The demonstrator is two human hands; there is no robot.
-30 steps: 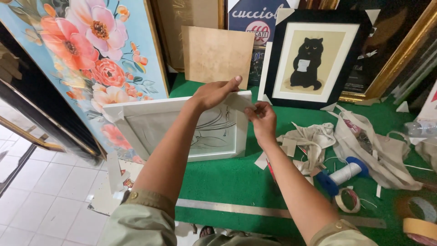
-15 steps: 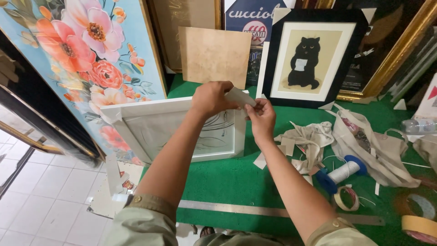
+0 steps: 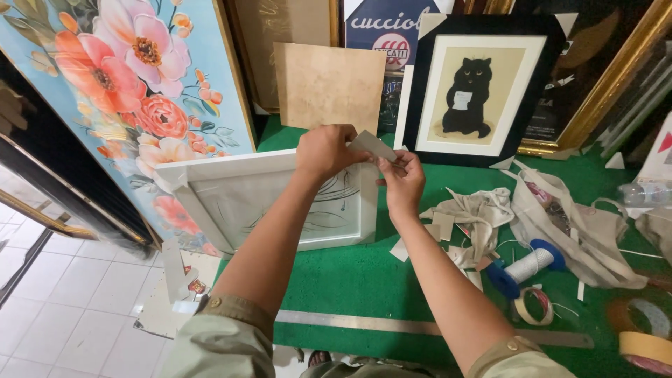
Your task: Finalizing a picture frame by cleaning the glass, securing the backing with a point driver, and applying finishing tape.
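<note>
Fitting cardboard corner guard (image 3: 373, 145) onto white frame (image 3: 269, 199): left hand (image 3: 323, 149) and right hand (image 3: 401, 178) fingers pinch it; near-left corner already capped.

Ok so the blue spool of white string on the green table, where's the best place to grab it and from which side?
Probably grip the spool around its white wound middle, coming straight down from above. It lies on its side on the green table, with the blue end flanges sticking out wider at both ends, so fingers can close across the narrower middle. The tape ring lies close in front, so avoid that side.

Matt cardboard corner piece (image 3: 374, 145), glossy white frame (image 3: 273, 203).
</note>
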